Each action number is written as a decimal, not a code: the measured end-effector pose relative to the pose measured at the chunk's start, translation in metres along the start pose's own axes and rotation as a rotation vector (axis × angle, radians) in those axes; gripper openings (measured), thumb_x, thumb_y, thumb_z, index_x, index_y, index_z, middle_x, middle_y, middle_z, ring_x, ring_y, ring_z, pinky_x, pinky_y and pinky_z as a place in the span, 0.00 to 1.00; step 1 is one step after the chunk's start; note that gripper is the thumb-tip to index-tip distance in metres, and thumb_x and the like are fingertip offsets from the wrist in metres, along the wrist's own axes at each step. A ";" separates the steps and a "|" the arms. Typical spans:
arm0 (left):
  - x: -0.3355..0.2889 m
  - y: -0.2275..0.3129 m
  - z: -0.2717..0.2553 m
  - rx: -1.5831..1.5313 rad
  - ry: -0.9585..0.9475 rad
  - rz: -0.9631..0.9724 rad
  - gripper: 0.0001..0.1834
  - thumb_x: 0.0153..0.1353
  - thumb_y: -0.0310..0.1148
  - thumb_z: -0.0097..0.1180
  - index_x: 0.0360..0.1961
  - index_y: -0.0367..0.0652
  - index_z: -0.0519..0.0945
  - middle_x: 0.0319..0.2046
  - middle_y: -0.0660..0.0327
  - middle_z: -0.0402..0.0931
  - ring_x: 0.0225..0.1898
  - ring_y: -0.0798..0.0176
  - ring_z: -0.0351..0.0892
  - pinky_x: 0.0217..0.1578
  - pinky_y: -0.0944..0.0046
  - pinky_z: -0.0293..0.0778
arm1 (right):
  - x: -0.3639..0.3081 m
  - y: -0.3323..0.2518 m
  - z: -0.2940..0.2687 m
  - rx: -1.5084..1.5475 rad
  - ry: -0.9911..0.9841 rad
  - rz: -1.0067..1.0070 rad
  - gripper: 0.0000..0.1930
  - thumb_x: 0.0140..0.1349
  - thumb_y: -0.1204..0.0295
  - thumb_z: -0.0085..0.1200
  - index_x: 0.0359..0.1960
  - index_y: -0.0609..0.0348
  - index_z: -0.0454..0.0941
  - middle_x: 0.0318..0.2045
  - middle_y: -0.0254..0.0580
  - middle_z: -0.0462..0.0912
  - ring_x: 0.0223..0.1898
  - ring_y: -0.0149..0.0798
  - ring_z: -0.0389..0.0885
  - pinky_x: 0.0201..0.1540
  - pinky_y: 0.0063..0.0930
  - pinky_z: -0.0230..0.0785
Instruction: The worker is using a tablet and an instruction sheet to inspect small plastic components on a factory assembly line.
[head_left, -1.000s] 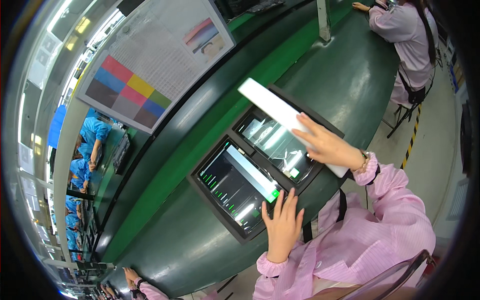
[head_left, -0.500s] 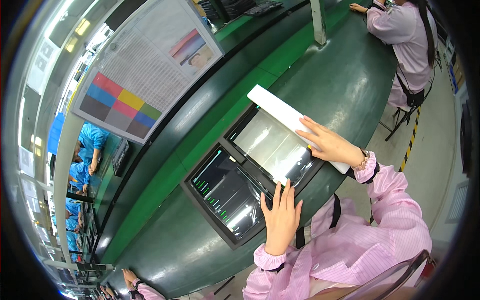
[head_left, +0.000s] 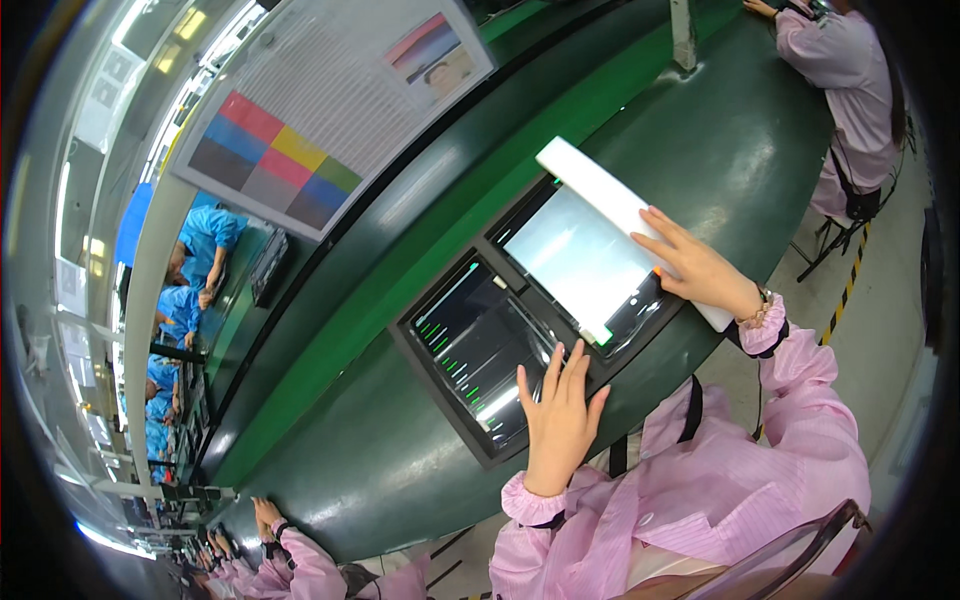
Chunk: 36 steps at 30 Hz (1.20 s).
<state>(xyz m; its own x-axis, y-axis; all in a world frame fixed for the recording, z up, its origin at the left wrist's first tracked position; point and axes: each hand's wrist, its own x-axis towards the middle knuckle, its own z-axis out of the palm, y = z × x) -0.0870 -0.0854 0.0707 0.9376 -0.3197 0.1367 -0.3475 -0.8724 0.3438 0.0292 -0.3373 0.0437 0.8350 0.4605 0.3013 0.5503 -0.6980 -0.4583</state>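
A black tray (head_left: 594, 372) lies on the green bench, holding two flat screen devices side by side. The left screen (head_left: 470, 340) is dark with rows of short green and white lines. The right screen (head_left: 585, 262) glows pale white. My left hand (head_left: 558, 425) has its fingers spread, its fingertips at the near edge of the tray between the screens. My right hand (head_left: 700, 272) lies with outstretched fingers across a long white bar-shaped piece (head_left: 600, 190), which runs along the right screen's right side. What lies under the right palm is hidden.
A sheet in a clear holder (head_left: 330, 110) with coloured squares stands at the far left. A metal post (head_left: 683, 35) rises from the curved bench (head_left: 420, 490). A co-worker in pink (head_left: 840, 90) sits at the far right, another (head_left: 300, 565) at lower left; people in blue (head_left: 210, 240) work beyond.
The right screen has turned from dull grey to bright white. The whole view has shifted, so tray and hands appear slightly further right; the hands keep nearly the same places on them.
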 end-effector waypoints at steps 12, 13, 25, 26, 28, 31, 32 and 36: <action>-0.027 -0.111 -0.040 0.288 0.132 -0.281 0.27 0.60 0.40 0.51 0.58 0.39 0.61 0.60 0.57 0.62 0.65 0.52 0.54 0.62 0.41 0.40 | 0.002 -0.004 0.000 -0.020 -0.019 0.015 0.31 0.47 0.81 0.49 0.58 0.57 0.64 0.63 0.52 0.56 0.66 0.49 0.51 0.64 0.38 0.53; -0.024 -0.122 -0.039 0.301 0.140 -0.282 0.29 0.61 0.40 0.51 0.59 0.39 0.60 0.59 0.57 0.62 0.65 0.54 0.54 0.62 0.40 0.39 | 0.002 -0.005 0.000 -0.021 -0.017 0.011 0.31 0.47 0.81 0.49 0.58 0.57 0.64 0.63 0.52 0.56 0.66 0.49 0.51 0.64 0.38 0.53; -0.019 -0.162 -0.030 0.319 0.106 -0.275 0.26 0.62 0.41 0.48 0.58 0.41 0.62 0.56 0.61 0.66 0.65 0.59 0.55 0.62 0.39 0.37 | -0.003 0.005 -0.001 0.091 0.005 0.092 0.34 0.46 0.81 0.51 0.60 0.57 0.60 0.66 0.51 0.48 0.63 0.54 0.56 0.61 0.36 0.58; -0.023 -0.160 -0.032 0.303 0.130 -0.278 0.26 0.63 0.41 0.48 0.58 0.41 0.62 0.57 0.61 0.66 0.65 0.59 0.55 0.62 0.39 0.37 | -0.003 0.012 -0.001 0.098 0.048 0.083 0.35 0.46 0.81 0.51 0.61 0.57 0.58 0.67 0.51 0.45 0.63 0.55 0.57 0.60 0.36 0.59; -0.031 -0.156 -0.036 0.260 0.125 -0.302 0.25 0.62 0.41 0.49 0.57 0.40 0.63 0.59 0.60 0.63 0.65 0.57 0.54 0.62 0.39 0.37 | 0.000 0.032 -0.003 0.098 0.107 0.141 0.35 0.48 0.80 0.50 0.62 0.56 0.57 0.67 0.50 0.44 0.62 0.56 0.58 0.60 0.36 0.60; -0.049 -0.148 -0.041 0.180 0.124 -0.344 0.26 0.61 0.41 0.50 0.56 0.39 0.63 0.62 0.58 0.58 0.66 0.55 0.51 0.63 0.40 0.36 | 0.008 0.065 -0.010 0.069 0.028 0.194 0.33 0.52 0.77 0.49 0.62 0.56 0.55 0.67 0.51 0.44 0.63 0.54 0.56 0.63 0.36 0.55; -0.056 -0.145 -0.043 0.147 0.130 -0.362 0.26 0.61 0.40 0.50 0.56 0.39 0.62 0.63 0.58 0.57 0.67 0.55 0.50 0.63 0.40 0.36 | 0.010 0.075 -0.014 0.062 0.035 0.201 0.33 0.52 0.77 0.49 0.62 0.56 0.55 0.67 0.51 0.44 0.63 0.54 0.56 0.63 0.36 0.55; -0.087 -0.134 -0.047 0.044 0.145 -0.445 0.25 0.61 0.36 0.50 0.57 0.39 0.61 0.64 0.58 0.55 0.67 0.55 0.49 0.64 0.43 0.35 | 0.031 0.084 -0.018 -0.021 -0.090 0.125 0.32 0.54 0.78 0.48 0.62 0.61 0.54 0.64 0.58 0.52 0.62 0.53 0.58 0.62 0.37 0.55</action>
<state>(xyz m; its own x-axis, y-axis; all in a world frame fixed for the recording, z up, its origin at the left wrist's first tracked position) -0.1222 0.0764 0.0567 0.9834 0.1413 0.1141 0.0917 -0.9287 0.3593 0.1010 -0.3915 0.0295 0.8939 0.4163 0.1666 0.4431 -0.7634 -0.4700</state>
